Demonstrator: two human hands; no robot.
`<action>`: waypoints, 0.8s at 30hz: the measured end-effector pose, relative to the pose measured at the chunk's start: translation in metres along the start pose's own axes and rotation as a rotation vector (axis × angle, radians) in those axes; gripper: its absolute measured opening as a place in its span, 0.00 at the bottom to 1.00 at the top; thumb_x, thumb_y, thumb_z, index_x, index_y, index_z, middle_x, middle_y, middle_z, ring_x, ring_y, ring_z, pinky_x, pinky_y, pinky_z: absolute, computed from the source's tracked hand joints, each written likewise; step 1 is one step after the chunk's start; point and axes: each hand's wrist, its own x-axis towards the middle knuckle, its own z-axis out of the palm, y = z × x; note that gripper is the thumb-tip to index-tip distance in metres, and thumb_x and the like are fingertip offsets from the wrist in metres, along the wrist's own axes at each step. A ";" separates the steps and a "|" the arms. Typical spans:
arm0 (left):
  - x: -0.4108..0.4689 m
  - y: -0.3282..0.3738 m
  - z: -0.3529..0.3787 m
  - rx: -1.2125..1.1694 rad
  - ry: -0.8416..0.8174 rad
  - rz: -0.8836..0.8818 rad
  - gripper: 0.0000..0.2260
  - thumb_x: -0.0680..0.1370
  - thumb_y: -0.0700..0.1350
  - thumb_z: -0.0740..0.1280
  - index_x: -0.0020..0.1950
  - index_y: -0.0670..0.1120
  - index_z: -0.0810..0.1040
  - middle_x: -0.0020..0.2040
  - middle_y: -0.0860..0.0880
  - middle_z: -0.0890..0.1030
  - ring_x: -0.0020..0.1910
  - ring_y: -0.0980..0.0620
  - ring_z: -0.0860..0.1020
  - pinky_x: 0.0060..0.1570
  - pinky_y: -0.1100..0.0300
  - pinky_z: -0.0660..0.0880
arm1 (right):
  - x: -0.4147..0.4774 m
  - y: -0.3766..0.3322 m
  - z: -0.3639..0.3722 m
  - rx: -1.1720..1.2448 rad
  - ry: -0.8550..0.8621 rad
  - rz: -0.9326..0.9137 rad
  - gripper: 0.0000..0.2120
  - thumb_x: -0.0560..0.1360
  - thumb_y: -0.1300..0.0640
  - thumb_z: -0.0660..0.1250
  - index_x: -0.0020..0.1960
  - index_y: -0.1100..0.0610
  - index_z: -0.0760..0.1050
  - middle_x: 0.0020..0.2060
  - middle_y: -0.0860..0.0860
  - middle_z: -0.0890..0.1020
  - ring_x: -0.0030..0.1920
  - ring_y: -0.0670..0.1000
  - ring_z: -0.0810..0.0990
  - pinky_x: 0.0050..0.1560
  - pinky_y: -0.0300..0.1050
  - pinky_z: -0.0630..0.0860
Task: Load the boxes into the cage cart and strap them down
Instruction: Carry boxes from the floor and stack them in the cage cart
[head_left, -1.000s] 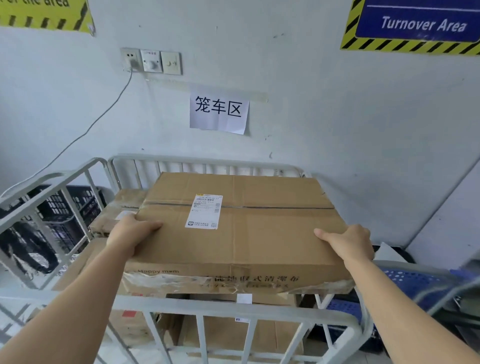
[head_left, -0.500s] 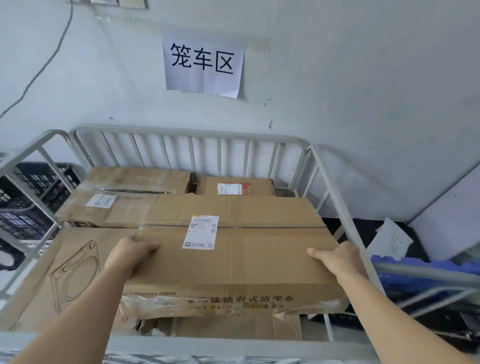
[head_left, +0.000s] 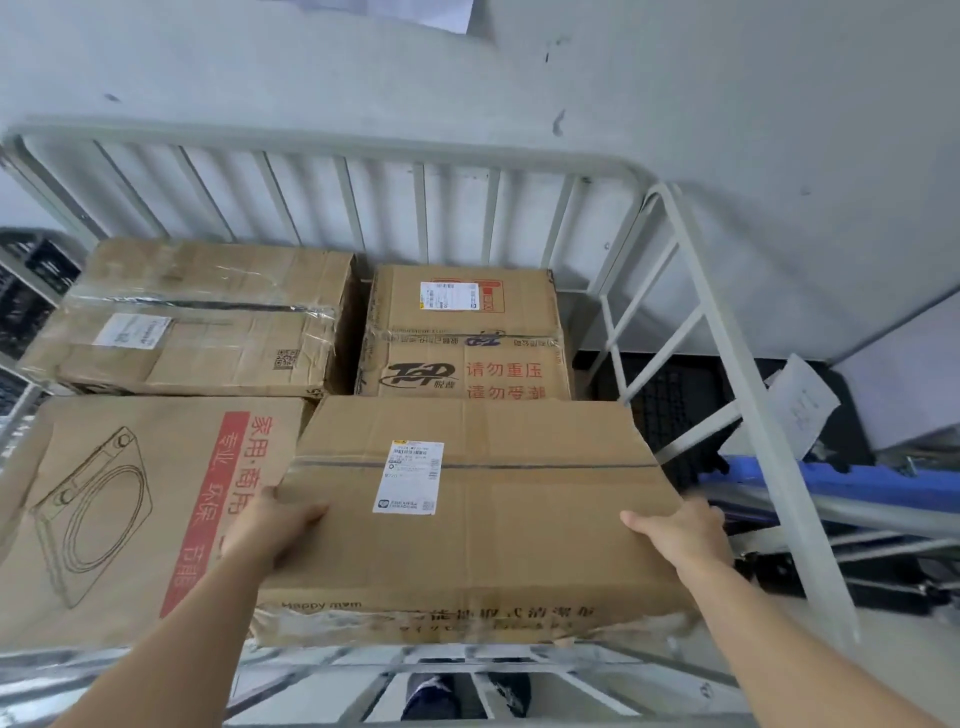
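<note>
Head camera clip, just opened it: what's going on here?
A person grips a cardboard box by its two ends, left hand and right hand, thumbs on top. It sits at the near right of the cage cart; whether it already rests on something cannot be told. Three more are loaded: a box with a washing-machine drawing near left, a taped box far left, and a box with red print far right. No strap shows.

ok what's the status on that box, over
Grip: left hand and right hand hold the box by its ends. It's at the cart near right, beside the washer box. Nothing blocking in view.
</note>
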 end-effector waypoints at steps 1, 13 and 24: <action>0.005 -0.002 0.005 0.025 -0.007 -0.003 0.35 0.69 0.54 0.75 0.72 0.44 0.66 0.63 0.41 0.75 0.56 0.40 0.76 0.55 0.48 0.75 | 0.002 0.001 0.005 -0.002 -0.004 0.015 0.45 0.63 0.38 0.78 0.68 0.62 0.67 0.66 0.59 0.68 0.58 0.63 0.76 0.55 0.59 0.77; 0.050 -0.055 0.059 0.031 -0.070 -0.145 0.38 0.71 0.41 0.76 0.74 0.40 0.58 0.68 0.38 0.68 0.67 0.38 0.68 0.62 0.44 0.69 | 0.026 0.038 0.082 0.007 -0.059 0.132 0.42 0.63 0.49 0.81 0.68 0.66 0.67 0.66 0.62 0.71 0.59 0.64 0.77 0.53 0.54 0.77; 0.098 -0.083 0.085 0.079 -0.061 -0.172 0.38 0.69 0.41 0.77 0.72 0.39 0.58 0.65 0.38 0.70 0.64 0.38 0.70 0.58 0.44 0.73 | 0.060 0.043 0.124 -0.073 -0.169 0.154 0.31 0.65 0.54 0.80 0.62 0.65 0.72 0.58 0.61 0.79 0.54 0.62 0.80 0.51 0.54 0.79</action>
